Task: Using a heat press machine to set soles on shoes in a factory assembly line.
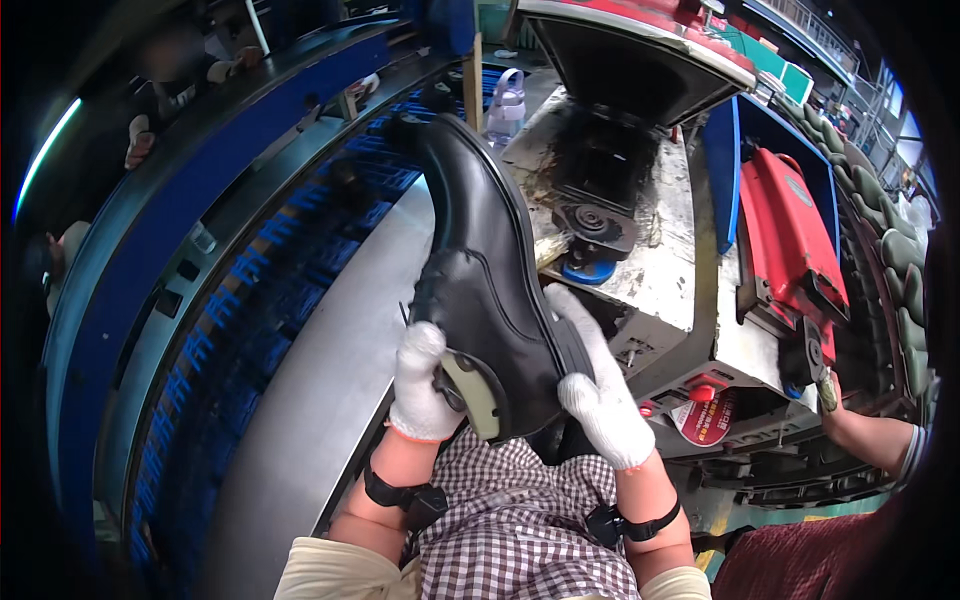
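Observation:
Between my two white-gloved hands I hold a black leather shoe (475,260), tilted with its toe pointing up and away from me. My left hand (422,385) grips it at the ankle opening, where a pale green piece (475,395) shows inside the collar. At the heel end, my right hand (600,390) is closed round the sole edge, thumb on the back of the upper. A loose lace end sticks out near my left thumb. The fingers behind the shoe are partly hidden.
Ahead to the right stands a worn white machine (655,240) with its dark lid (640,50) raised. A red machine (795,230) is beyond it, with a co-worker's hand (830,392) nearby. At left run a grey metal ledge (300,430) and a blue-railed conveyor (120,290). A bottle (507,105) stands behind.

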Demonstrator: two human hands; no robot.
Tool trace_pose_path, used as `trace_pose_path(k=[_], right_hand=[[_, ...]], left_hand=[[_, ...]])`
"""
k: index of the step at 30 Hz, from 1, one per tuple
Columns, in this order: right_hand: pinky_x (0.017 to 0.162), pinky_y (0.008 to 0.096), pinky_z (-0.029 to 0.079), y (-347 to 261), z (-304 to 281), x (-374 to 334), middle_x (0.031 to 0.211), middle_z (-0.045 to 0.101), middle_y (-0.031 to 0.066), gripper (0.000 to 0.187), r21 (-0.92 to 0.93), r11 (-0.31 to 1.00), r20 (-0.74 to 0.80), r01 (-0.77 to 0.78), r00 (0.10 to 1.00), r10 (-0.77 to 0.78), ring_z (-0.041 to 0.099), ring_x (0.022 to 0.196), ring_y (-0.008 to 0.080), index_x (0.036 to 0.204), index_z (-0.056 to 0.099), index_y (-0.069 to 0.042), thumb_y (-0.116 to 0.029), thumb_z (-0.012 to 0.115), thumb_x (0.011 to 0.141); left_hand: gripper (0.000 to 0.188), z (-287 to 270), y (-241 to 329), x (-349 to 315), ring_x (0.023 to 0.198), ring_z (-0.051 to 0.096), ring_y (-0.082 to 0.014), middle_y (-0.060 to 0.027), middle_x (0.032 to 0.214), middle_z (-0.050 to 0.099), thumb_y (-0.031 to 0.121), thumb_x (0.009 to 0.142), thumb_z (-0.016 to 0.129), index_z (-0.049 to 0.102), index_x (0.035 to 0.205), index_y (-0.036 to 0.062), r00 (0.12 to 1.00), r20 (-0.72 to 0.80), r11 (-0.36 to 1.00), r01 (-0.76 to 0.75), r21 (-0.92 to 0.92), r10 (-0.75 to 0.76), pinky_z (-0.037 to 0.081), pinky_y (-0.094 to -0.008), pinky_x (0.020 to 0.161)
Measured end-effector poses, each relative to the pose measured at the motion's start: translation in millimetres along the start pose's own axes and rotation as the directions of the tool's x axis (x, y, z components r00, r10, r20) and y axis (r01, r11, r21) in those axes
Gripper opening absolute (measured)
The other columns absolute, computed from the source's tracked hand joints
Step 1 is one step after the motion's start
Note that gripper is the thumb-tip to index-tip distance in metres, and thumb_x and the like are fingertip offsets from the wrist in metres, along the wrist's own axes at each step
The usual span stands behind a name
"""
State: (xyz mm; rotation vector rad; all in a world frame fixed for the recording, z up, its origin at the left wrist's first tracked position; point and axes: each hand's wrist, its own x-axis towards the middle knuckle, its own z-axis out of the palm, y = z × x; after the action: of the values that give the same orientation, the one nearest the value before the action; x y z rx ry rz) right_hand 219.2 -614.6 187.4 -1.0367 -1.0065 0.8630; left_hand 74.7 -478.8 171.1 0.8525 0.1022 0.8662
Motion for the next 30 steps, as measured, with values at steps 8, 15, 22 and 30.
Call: trace_pose_path(k=[8, 15, 22, 30], right_hand=[[0.125, 0.0410, 0.034, 74, -1, -20, 0.159, 0.049, 0.0151, 0.083, 0.482, 0.857, 0.053, -0.184, 0.982, 0.181, 0.046, 0.147, 0.0256, 0.158, 0.040, 0.002, -0.047, 0.070, 0.098], [0.123, 0.0444, 0.039, 113, -23, -67, 0.159, 0.050, 0.0151, 0.078, 0.722, 0.580, 0.092, -0.377, 0.883, 0.460, 0.052, 0.143, 0.0301, 0.160, 0.039, -0.003, -0.044, 0.065, 0.099], [0.117, 0.0469, 0.046, 122, -53, -96, 0.151, 0.056, 0.0194, 0.080, 0.627, 0.730, 0.064, -0.272, 0.952, 0.299, 0.059, 0.136, 0.0297, 0.154, 0.044, 0.004, -0.043, 0.068, 0.095], [0.038, 0.0318, 0.044, 138, -31, -104, 0.120, 0.064, 0.0375, 0.058, 0.788, 0.218, 0.489, -0.576, 0.800, 0.347, 0.055, 0.047, 0.0247, 0.146, 0.050, -0.006, -0.050, 0.036, 0.111]], left_hand=[[0.092, -33, 3, 6, 0.149, 0.044, -0.0325, -0.0191, 0.163, 0.042, 0.070, 0.105, 0.042, 0.030, 0.164, 0.0008, 0.998, -0.069, 0.971, -0.005, -0.239, -0.012, 0.031, -0.0483, 0.127], [0.062, -54, 8, 28, 0.139, 0.055, -0.0273, -0.0145, 0.152, 0.055, 0.029, 0.105, 0.062, 0.043, 0.156, 0.0012, 0.996, 0.064, 0.990, -0.059, -0.128, 0.067, 0.041, -0.0424, 0.121], [0.083, -30, 0, 27, 0.136, 0.058, -0.0440, -0.0285, 0.153, 0.051, 0.057, 0.100, 0.064, 0.038, 0.160, 0.0061, 0.941, 0.338, 0.997, -0.036, 0.065, 0.012, 0.046, -0.0563, 0.117], [0.077, -19, -37, 20, 0.144, 0.048, -0.0477, -0.0279, 0.153, 0.051, 0.063, 0.105, 0.047, 0.033, 0.164, 0.0175, 0.978, 0.188, 0.920, 0.157, -0.358, -0.094, 0.044, -0.0643, 0.116]])
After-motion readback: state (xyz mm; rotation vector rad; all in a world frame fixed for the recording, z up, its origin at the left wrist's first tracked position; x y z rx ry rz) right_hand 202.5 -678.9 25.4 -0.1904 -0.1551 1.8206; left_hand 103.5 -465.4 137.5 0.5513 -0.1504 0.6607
